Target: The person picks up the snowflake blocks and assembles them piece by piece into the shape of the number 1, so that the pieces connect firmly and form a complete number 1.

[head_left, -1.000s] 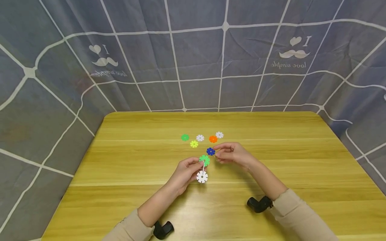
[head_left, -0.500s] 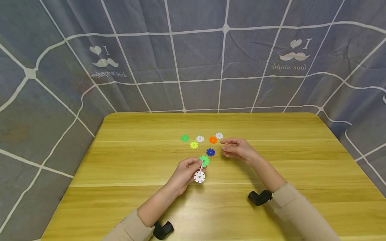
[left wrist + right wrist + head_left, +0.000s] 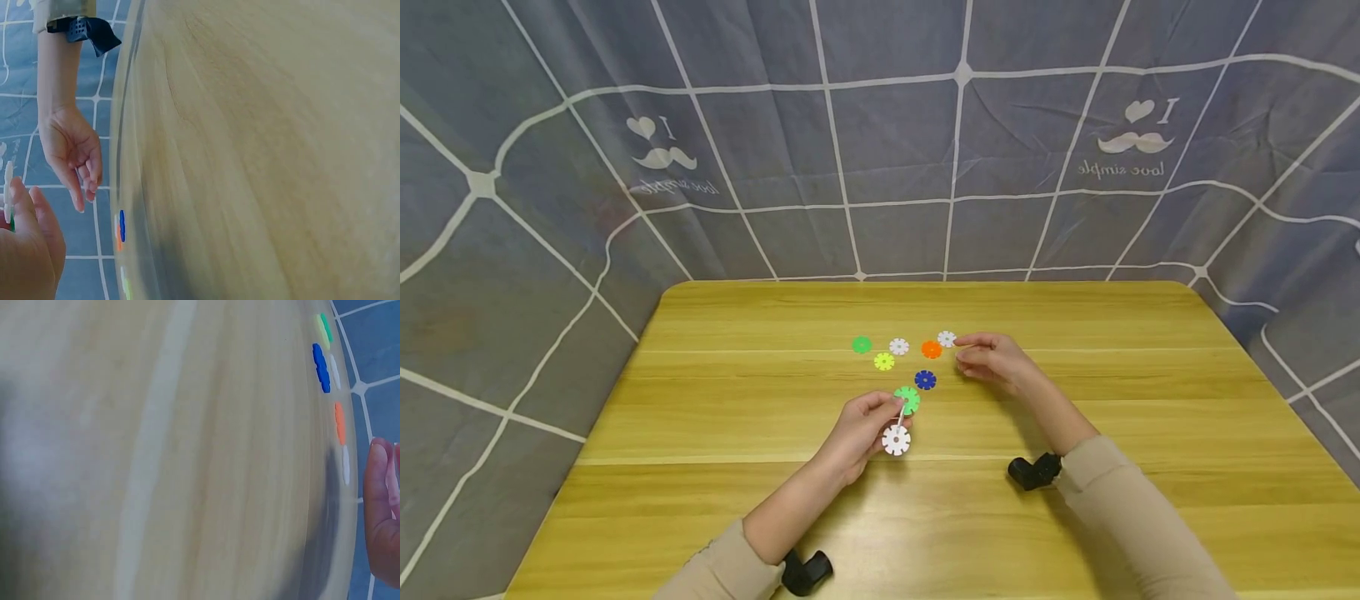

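My left hand point(image 3: 867, 429) pinches a small joined set of notched plastic discs above the table. In it a green disc point(image 3: 912, 402) is at the top and a white disc point(image 3: 896, 442) at the bottom, linked by a white piece seen edge-on point(image 3: 901, 417). My right hand point(image 3: 996, 362) hovers with bent, relaxed fingers and nothing between them. Its index fingertip is right by the far white disc point(image 3: 946, 338), which lies beside an orange disc point(image 3: 931, 350). Nearer lies a blue disc point(image 3: 925, 380), between the two hands.
Further left on the wooden table point(image 3: 722, 433) lie another white disc point(image 3: 898, 346), a yellow disc point(image 3: 883, 362) and a second green disc point(image 3: 861, 344). A grey checked curtain point(image 3: 895, 158) surrounds the back and sides. Black wrist mounts point(image 3: 1033, 472) stick out from both sleeves.
My right hand has drawn away from the blue disc, moving back and right to the far white disc. The left hand stays put; its joined discs have turned slightly, the lower white one shifting left.
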### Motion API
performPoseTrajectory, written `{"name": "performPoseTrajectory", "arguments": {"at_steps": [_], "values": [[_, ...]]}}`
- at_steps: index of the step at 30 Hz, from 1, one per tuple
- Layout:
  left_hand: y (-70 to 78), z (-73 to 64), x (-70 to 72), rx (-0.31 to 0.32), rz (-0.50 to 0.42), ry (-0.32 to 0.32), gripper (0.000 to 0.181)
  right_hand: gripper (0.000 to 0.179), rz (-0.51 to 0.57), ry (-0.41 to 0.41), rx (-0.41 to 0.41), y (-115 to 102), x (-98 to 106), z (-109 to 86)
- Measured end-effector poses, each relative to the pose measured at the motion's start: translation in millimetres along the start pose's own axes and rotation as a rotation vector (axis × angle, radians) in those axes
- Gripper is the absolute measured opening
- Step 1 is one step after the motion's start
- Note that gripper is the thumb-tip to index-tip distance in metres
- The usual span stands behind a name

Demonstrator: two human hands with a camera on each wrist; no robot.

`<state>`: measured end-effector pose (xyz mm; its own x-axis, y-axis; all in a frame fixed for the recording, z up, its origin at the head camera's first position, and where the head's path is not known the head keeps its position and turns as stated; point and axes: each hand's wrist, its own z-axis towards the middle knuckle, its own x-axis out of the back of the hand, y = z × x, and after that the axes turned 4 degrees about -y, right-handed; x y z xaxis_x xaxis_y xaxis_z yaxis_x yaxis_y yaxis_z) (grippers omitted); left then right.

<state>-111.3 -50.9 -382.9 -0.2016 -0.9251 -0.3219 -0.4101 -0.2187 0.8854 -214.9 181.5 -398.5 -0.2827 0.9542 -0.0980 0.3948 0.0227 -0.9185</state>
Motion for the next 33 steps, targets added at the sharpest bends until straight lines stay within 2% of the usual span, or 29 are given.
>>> {"name": "performPoseTrajectory", "arguments": {"at_steps": [8,18,26,33], "values": [[1.2,-0.7,-1.0,0.01,0.005,0.002,0.014,0.045,-0.039,0.053,-0.004,-1.4,2.4,11.5],[1.2,-0.3,-1.3,0.006,0.007,-0.015,0.022,0.042,-0.135,0.175,-0.011,0.3,4.8,28.1],[-1.3,0.7,-1.1,0.014,0.005,-0.019,0.018,0.041,-0.304,0.274,0.04,1.6,-1.7,41.3],[-3.9,2.4,0.1,0.007,-0.004,-0.026,0.015,0.043,-0.549,0.353,0.036,-1.0,-9.1,47.1]]}}
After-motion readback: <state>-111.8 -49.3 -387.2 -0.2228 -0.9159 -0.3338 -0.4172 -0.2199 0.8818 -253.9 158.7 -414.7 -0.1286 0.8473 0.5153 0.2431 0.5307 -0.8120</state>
